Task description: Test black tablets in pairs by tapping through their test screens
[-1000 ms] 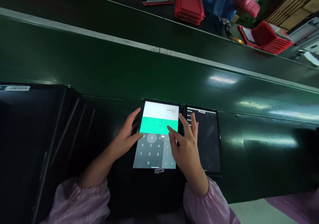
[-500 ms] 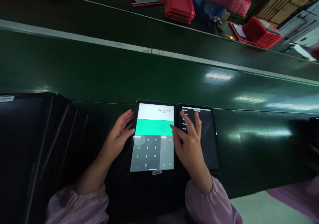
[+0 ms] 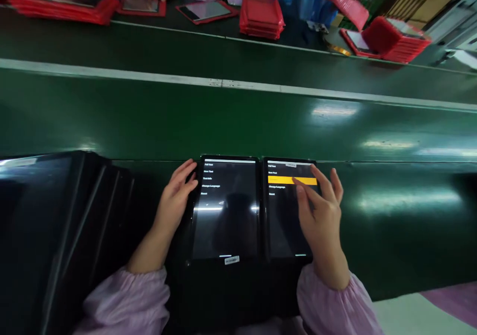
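Note:
Two black tablets lie side by side before me on the dark bench. The left tablet (image 3: 225,210) shows a dark menu with short lines of white text. My left hand (image 3: 174,201) rests open against its left edge, fingers curved along the frame. The right tablet (image 3: 285,215) shows a similar menu with one line lit yellow. My right hand (image 3: 320,210) lies over this screen with fingers spread, the forefinger touching the yellow line. Neither hand holds anything.
A row of dark tablets (image 3: 74,215) leans at my left. Beyond runs a green conveyor belt (image 3: 238,121) with a white stripe. On its far side are stacks of red trays (image 3: 261,16), more red trays (image 3: 395,44), and other people's hands at work.
The left tablet's calculator screen gave way to a dark menu. My right hand moved from the left tablet to the right one, where a yellow line lit up.

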Demonstrator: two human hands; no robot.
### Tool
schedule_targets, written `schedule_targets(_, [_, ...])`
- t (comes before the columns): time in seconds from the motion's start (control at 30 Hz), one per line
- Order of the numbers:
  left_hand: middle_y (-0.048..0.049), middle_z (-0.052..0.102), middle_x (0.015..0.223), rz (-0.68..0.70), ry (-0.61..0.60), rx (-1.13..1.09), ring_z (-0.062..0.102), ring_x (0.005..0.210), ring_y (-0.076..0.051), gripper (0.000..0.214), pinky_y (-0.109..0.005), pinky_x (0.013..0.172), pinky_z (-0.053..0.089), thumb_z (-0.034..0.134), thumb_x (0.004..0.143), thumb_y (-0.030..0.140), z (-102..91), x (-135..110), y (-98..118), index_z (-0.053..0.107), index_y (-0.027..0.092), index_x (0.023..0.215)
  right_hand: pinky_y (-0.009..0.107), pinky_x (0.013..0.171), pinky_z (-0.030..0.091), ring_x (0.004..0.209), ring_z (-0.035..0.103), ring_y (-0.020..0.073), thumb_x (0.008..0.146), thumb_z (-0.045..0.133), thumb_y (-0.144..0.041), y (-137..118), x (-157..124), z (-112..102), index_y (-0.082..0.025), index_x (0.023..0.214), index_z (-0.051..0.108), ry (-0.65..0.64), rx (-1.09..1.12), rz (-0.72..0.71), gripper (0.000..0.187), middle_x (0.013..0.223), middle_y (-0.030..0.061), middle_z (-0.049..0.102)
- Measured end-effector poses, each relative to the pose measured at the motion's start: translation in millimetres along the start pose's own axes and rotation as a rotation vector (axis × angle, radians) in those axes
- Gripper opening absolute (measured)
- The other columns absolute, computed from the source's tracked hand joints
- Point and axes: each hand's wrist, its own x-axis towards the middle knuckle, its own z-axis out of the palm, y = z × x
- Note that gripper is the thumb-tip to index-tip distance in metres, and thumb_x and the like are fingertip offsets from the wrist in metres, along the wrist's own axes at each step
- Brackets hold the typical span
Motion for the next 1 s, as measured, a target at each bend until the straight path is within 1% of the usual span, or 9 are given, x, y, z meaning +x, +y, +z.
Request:
schedule_targets(0.1, [-0.0090, 0.064, 0.158, 0.011, -0.020, 0.024, 0.047, 0.158, -0.035, 0.043, -0.055, 0.131, 0.037, 0.075, 0.076, 0.036, 6.7, 9.2, -3.3, 0.081, 0.027, 0.118, 0.073, 0.114, 0.051, 0.152, 0.048, 0.0440, 0.112, 0.050, -0.044, 4.4, 0.5, -5.8, -0.027, 0.111, 0.088, 0.003, 0.031, 0.024, 0.041, 0.143, 0.0109, 0.073])
schedule_targets(0.2, [-0.0125, 0.064, 0.158, -0.021, -0.038, 0.034, 0.048, 0.157, -0.035, 0.056, -0.054, 0.132, 0.035, 0.076, 0.076, 0.031, 11.5, 14.4, -6.8, 0.075, 0.025, 0.132, 0.073, 0.112, 0.053, 0.149, 0.052, 0.0446, 0.111, 0.050, -0.045, 8.0, 1.8, -9.6, -0.027, 0.111, 0.088, -0.016, 0.054, 0.043, 0.042, 0.141, 0.0115, 0.075])
schedule_targets(0.3, [-0.0149, 0.062, 0.161, -0.035, -0.042, 0.045, 0.049, 0.157, -0.035, 0.064, -0.053, 0.133, 0.034, 0.076, 0.077, 0.027, 14.3, 15.4, -8.2, 0.070, 0.022, 0.140, 0.070, 0.111, 0.055, 0.145, 0.058, 0.0425, 0.111, 0.051, -0.042, 10.4, 5.3, -14.4, -0.027, 0.111, 0.088, -0.020, 0.073, 0.049, 0.040, 0.139, 0.0112, 0.076])
schedule_targets(0.43, [-0.0127, 0.064, 0.158, -0.035, -0.027, 0.033, 0.049, 0.157, -0.033, 0.063, -0.051, 0.133, 0.035, 0.076, 0.078, 0.028, 15.8, 13.9, -5.9, 0.069, 0.024, 0.141, 0.064, 0.111, 0.058, 0.139, 0.065, 0.0378, 0.111, 0.054, -0.036, 13.1, 10.6, -22.0, -0.025, 0.110, 0.087, -0.004, 0.113, 0.008, 0.035, 0.134, 0.0102, 0.078])
schedule_targets(0.53, [-0.0114, 0.070, 0.151, -0.030, 0.018, -0.041, 0.048, 0.157, -0.033, 0.052, -0.053, 0.132, 0.035, 0.072, 0.078, 0.029, 16.3, 12.8, -2.8, 0.075, 0.024, 0.130, 0.059, 0.110, 0.060, 0.138, 0.066, 0.0347, 0.110, 0.055, -0.032, 13.5, 12.0, -24.9, -0.025, 0.110, 0.087, -0.016, 0.160, -0.045, 0.032, 0.132, 0.0089, 0.079])
schedule_targets(0.63, [-0.0094, 0.075, 0.145, -0.042, 0.039, -0.110, 0.050, 0.156, -0.035, 0.044, -0.055, 0.132, 0.035, 0.074, 0.074, 0.027, 16.8, 11.9, -0.4, 0.080, 0.026, 0.118, 0.055, 0.109, 0.062, 0.141, 0.064, 0.0336, 0.111, 0.053, -0.030, 12.0, 10.6, -24.2, -0.024, 0.110, 0.086, -0.066, 0.206, -0.090, 0.034, 0.135, 0.0091, 0.078])
schedule_targets(0.7, [-0.0079, 0.077, 0.142, -0.046, 0.040, -0.123, 0.052, 0.155, -0.035, 0.043, -0.055, 0.132, 0.035, 0.076, 0.072, 0.026, 17.1, 11.0, 0.7, 0.081, 0.027, 0.114, 0.055, 0.109, 0.062, 0.144, 0.061, 0.0336, 0.112, 0.052, -0.030, 10.7, 9.1, -22.4, -0.023, 0.110, 0.086, -0.108, 0.228, -0.114, 0.035, 0.137, 0.0093, 0.077])
schedule_targets(0.9, [-0.0060, 0.080, 0.134, -0.065, 0.057, -0.148, 0.057, 0.150, -0.034, 0.040, -0.053, 0.133, 0.033, 0.079, 0.071, 0.026, 16.7, 9.4, 2.1, 0.083, 0.028, 0.111, 0.063, 0.115, 0.058, 0.152, 0.051, 0.0370, 0.112, 0.051, -0.029, 5.4, 4.8, -15.5, -0.024, 0.112, 0.086, -0.213, 0.258, -0.181, 0.035, 0.143, 0.0104, 0.073])
schedule_targets(1.0, [-0.0062, 0.081, 0.133, -0.085, 0.060, -0.170, 0.059, 0.148, -0.035, 0.040, -0.054, 0.133, 0.034, 0.079, 0.071, 0.027, 16.1, 10.7, 1.1, 0.084, 0.027, 0.110, 0.067, 0.118, 0.054, 0.160, 0.040, 0.0405, 0.112, 0.050, -0.028, -0.9, 0.6, -11.5, -0.023, 0.116, 0.086, -0.286, 0.261, -0.247, 0.036, 0.152, 0.0119, 0.067])
